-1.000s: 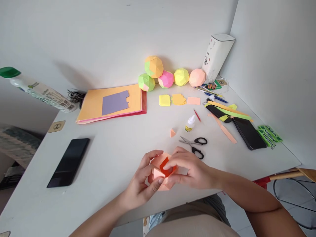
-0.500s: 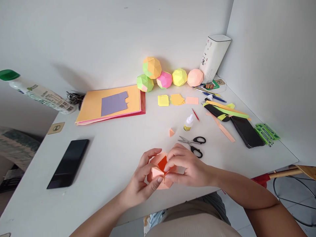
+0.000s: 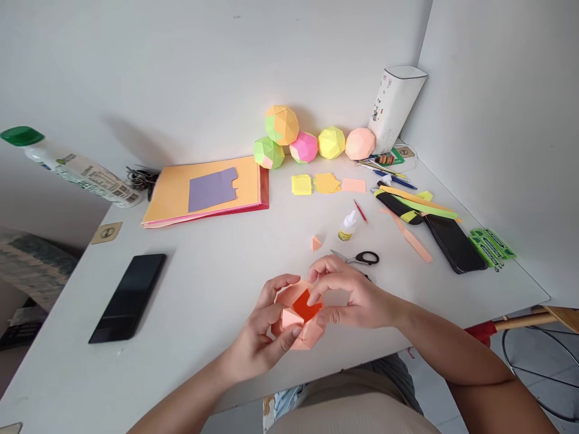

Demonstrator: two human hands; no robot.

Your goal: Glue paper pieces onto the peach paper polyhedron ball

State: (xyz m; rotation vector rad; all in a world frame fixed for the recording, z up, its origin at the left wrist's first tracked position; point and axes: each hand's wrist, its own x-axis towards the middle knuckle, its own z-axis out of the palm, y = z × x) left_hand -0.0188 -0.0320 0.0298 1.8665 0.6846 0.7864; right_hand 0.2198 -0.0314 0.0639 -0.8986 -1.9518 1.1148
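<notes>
A peach folded-paper ball [image 3: 307, 334], open on top with a deep orange inside, is held above the desk's front part. My left hand [image 3: 266, 328] grips its left side, thumb in front and fingers round the back. A pointed paper flap [image 3: 291, 318] stands up by the left thumb. On the right rim, my right hand [image 3: 348, 295] has its fingertips curled at the opening and the thumb against the outer wall. Beyond the ball lies a small peach paper pyramid [image 3: 316, 243]. Black-handled scissors [image 3: 364, 258] lie behind my right hand, partly covered by it.
A glue bottle [image 3: 347, 226] stands past the scissors. Finished paper balls [image 3: 332, 143] line the wall, with paper pieces [image 3: 326, 182] before them. At left are a phone [image 3: 129, 298] and a paper stack [image 3: 167, 187]; at right, another phone [image 3: 456, 242] and a paper strip [image 3: 416, 243].
My right fingers have parted and drawn back to the right rim, and the ball's opening shows wider. My left hand keeps its hold. The view has shifted slightly.
</notes>
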